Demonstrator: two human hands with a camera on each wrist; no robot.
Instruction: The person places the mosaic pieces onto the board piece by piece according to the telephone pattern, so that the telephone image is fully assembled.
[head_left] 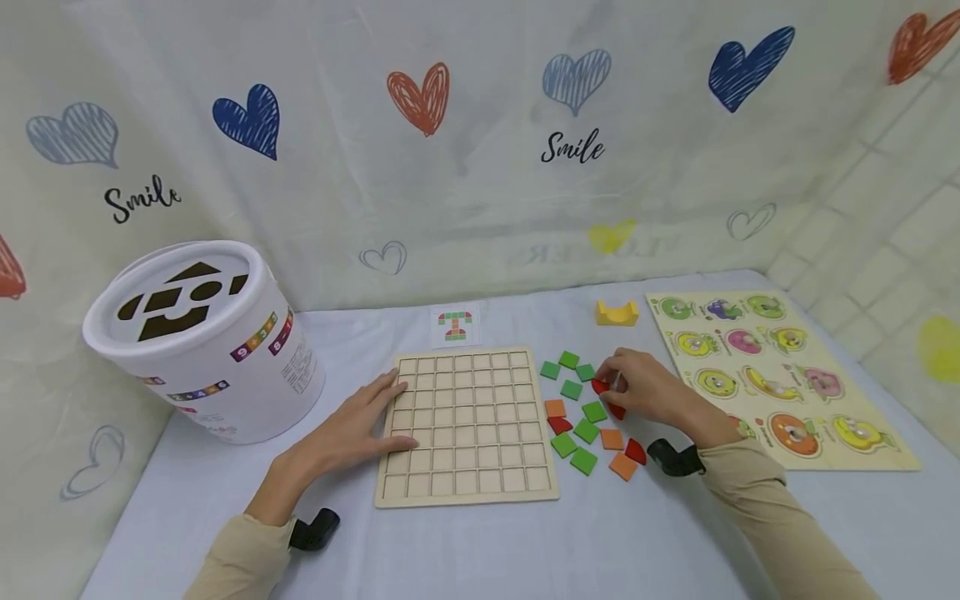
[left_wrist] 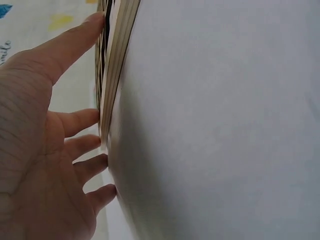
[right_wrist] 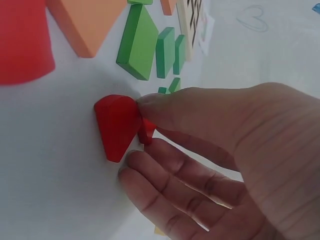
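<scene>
My left hand point(head_left: 352, 432) rests on the left edge of the wooden grid board point(head_left: 467, 505), thumb and fingers spread; in the left wrist view the hand point(left_wrist: 40, 135) lies along the board's side point(left_wrist: 117, 65). Right of the board, my right hand point(head_left: 647, 390) pinches a red quarter-round piece point(head_left: 600, 386) among loose pieces. In the right wrist view, the hand point(right_wrist: 215, 145) has a red piece point(right_wrist: 146, 131) between thumb and fingers, partly hidden, and the thumb tip meets another red piece point(right_wrist: 116, 127) on the cloth.
Green squares point(head_left: 583, 461), orange squares point(head_left: 623, 467) and red pieces point(head_left: 635, 452) lie right of the board. Behind it is a pattern card point(head_left: 467, 337). A white bucket point(head_left: 262, 375) stands left, a yellow block point(head_left: 617, 314) at the back, a fruit puzzle board point(head_left: 892, 461) at right.
</scene>
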